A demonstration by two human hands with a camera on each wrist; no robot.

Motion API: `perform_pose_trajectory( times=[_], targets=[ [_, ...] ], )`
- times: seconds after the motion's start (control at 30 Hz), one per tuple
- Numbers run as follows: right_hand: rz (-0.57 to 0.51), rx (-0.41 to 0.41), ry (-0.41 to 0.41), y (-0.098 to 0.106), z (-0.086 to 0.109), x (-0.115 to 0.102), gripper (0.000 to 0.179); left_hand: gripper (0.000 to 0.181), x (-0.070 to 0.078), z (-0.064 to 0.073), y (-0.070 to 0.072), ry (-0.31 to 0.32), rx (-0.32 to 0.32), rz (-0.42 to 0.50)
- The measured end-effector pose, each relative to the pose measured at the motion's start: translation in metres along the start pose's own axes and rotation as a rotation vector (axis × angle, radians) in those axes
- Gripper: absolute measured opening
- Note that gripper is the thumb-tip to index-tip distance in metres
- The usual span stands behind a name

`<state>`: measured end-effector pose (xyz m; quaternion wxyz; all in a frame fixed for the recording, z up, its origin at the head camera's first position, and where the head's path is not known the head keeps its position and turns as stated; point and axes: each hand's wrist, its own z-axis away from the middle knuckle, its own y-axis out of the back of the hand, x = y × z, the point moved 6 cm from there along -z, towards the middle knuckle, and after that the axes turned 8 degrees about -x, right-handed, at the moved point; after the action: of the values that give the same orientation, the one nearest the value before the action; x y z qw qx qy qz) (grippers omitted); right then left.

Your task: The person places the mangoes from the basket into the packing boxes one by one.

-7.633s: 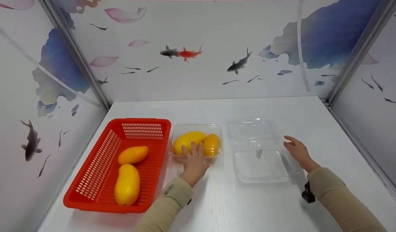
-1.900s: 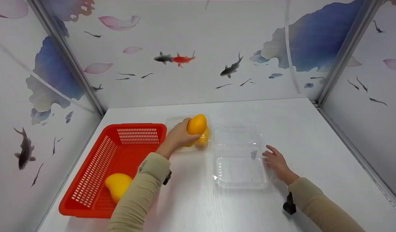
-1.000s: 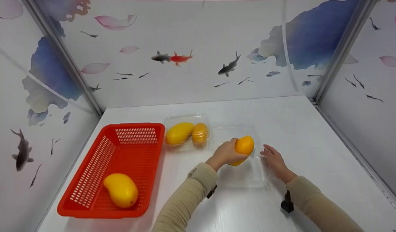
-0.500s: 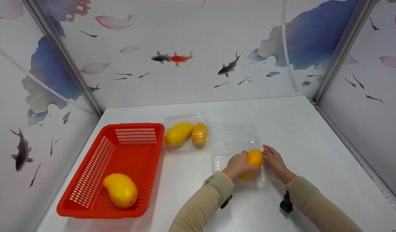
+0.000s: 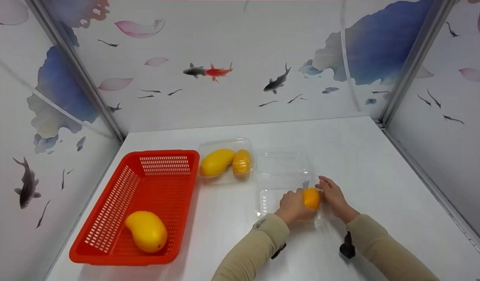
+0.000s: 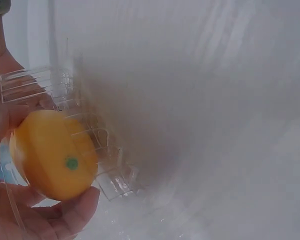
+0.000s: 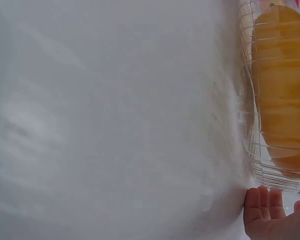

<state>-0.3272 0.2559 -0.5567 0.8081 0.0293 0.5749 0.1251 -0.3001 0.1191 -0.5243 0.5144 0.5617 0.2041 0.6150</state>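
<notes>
My left hand grips a yellow-orange mango, lowered into the right part of a clear plastic clamshell box whose lid lies folded back behind it. In the left wrist view, the mango shows partly through the ribbed plastic wall, fingers around it. My right hand lies at the right side of the box with loosely bent fingers. Its fingertips are by a box corner in the right wrist view, where the mango stands behind the clear wall; whether they touch the plastic I cannot tell.
A red basket at the left holds one yellow mango. Between the basket and the open box, farther back, another clear box contains two mangoes. Patterned panels enclose the white table behind and at both sides.
A second mango has left the red basket in my left hand, passing over the filled box to the open box, and is now lower in it. The right hand has barely moved lately.
</notes>
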Motion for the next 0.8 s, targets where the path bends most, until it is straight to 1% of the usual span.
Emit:
perform_pose_trajectory(
  times=[0.13, 0.4, 0.53, 0.6, 0.7, 0.8],
  targets=[
    [-0.009, 0.001, 0.006, 0.0, 0.0, 0.0, 0.056, 0.061, 0.004, 0.002, 0.0, 0.013, 0.0, -0.028],
    [0.009, 0.001, 0.027, 0.001, -0.001, 0.001, 0.056, 0.059, 0.009, 0.003, 0.0, 0.033, 0.003, -0.118],
    [-0.007, 0.005, 0.043, 0.001, 0.001, 0.001, 0.056, 0.054, 0.009, 0.004, 0.0, 0.029, 0.022, -0.125],
    [-0.017, 0.011, 0.042, 0.001, 0.001, 0.001, 0.056, 0.053, 0.01, 0.006, 0.001, 0.023, 0.02, -0.114],
    [-0.026, 0.012, 0.025, 0.0, 0.0, 0.001, 0.055, 0.056, 0.011, 0.01, 0.005, 0.015, 0.005, -0.102],
    [-0.021, 0.008, 0.014, 0.0, 0.0, 0.001, 0.056, 0.062, 0.012, 0.012, 0.015, 0.014, 0.004, -0.12]
  ],
)
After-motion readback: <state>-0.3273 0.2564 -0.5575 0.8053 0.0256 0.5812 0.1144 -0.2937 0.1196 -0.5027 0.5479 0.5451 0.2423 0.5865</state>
